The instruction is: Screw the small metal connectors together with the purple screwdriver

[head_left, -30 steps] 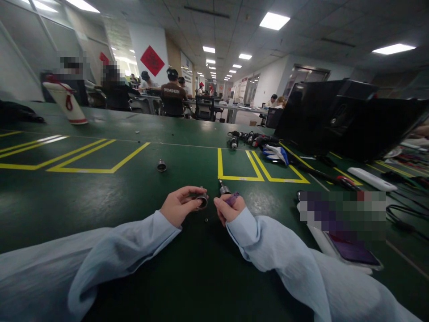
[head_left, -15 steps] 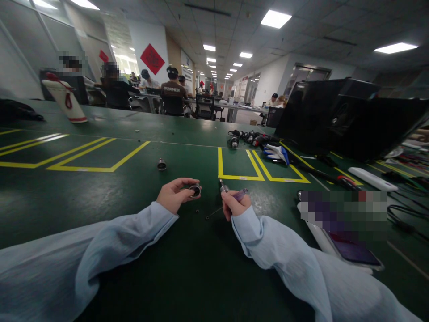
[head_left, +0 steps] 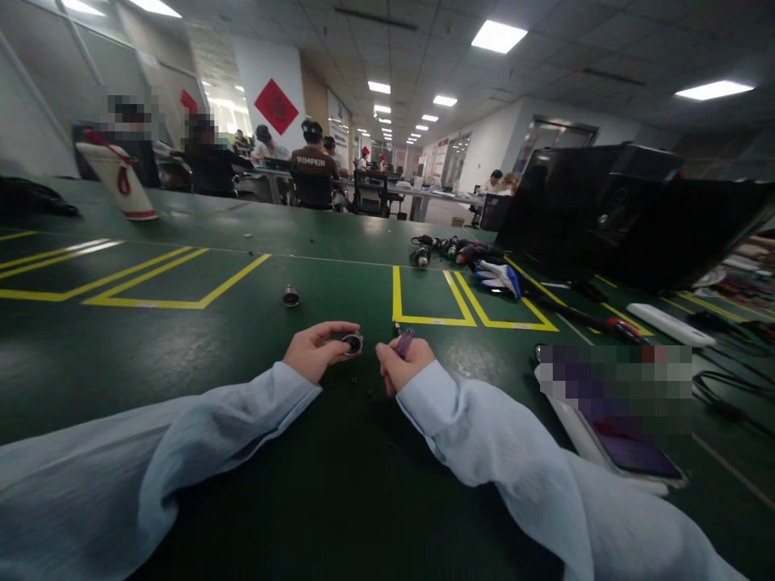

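Observation:
My left hand (head_left: 318,351) is closed around a dark metal ring-shaped part (head_left: 352,344), its round opening facing me. The fingers of my right hand (head_left: 407,365) are wrapped round a screwdriver with a translucent purple handle (head_left: 405,342); I cannot make out its shaft. Just behind that hand shows the tip of a small metal piece (head_left: 397,328), mostly hidden. Below and between the hands lie two tiny dark parts, a left one (head_left: 354,379) and a right one (head_left: 370,393). Beyond my left hand stands a round metal part (head_left: 291,296).
The green table (head_left: 242,500) carries yellow tape outlines (head_left: 436,321). At the right lie a phone (head_left: 635,452), a white bar-shaped object (head_left: 671,324) and cables. Gloves (head_left: 500,278) and dark metal tools (head_left: 422,256) sit farther back. A cup (head_left: 124,184) stands far left; people sit behind.
My right hand has moved left, closer to the left hand, and turned the screwdriver so its handle stands more upright. The shaft no longer shows near the tiny part. My left hand is nearly still.

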{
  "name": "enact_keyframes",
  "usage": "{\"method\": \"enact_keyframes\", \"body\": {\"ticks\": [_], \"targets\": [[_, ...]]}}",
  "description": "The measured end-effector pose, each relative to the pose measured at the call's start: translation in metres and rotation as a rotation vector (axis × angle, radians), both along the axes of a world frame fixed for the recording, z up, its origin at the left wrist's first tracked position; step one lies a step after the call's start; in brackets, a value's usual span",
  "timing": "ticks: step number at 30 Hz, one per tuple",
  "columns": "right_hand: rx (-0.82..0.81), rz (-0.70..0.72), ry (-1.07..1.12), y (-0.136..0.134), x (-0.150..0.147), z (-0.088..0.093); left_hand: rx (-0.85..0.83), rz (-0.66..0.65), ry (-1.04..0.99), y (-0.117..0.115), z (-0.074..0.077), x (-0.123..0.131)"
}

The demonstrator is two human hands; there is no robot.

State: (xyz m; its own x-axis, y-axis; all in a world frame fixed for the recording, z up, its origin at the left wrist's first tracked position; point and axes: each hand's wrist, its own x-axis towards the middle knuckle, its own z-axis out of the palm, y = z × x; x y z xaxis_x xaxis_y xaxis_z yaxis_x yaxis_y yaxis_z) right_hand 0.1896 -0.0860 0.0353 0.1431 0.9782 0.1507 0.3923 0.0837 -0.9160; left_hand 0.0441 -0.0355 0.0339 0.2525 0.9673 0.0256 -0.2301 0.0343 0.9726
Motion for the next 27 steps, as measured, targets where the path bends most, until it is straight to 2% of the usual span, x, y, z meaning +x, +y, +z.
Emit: {"method": "enact_keyframes", "body": {"ticks": [5,12,14,17,19,27], "targets": [[-0.07,-0.045,0.159,0.003,-0.001,0.007,0.013,0.005,0.001,0.0,0.0,0.0],[0.218,0.138,0.271,-0.018,0.002,-0.01,0.008,0.013,0.009,0.003,0.0,-0.002],[0.347,0.156,0.207,-0.02,0.004,-0.011,0.009,0.009,0.039,0.003,0.0,-0.003],[0.575,0.167,-0.001,-0.019,0.007,-0.008,0.005,0.011,0.051,0.002,0.001,-0.003],[0.668,0.184,-0.129,-0.018,0.007,-0.007,0.005,0.013,0.038,0.001,0.001,-0.002],[0.757,0.249,-0.323,-0.017,0.002,-0.008,0.01,-0.009,0.047,-0.002,0.0,0.0]]}}
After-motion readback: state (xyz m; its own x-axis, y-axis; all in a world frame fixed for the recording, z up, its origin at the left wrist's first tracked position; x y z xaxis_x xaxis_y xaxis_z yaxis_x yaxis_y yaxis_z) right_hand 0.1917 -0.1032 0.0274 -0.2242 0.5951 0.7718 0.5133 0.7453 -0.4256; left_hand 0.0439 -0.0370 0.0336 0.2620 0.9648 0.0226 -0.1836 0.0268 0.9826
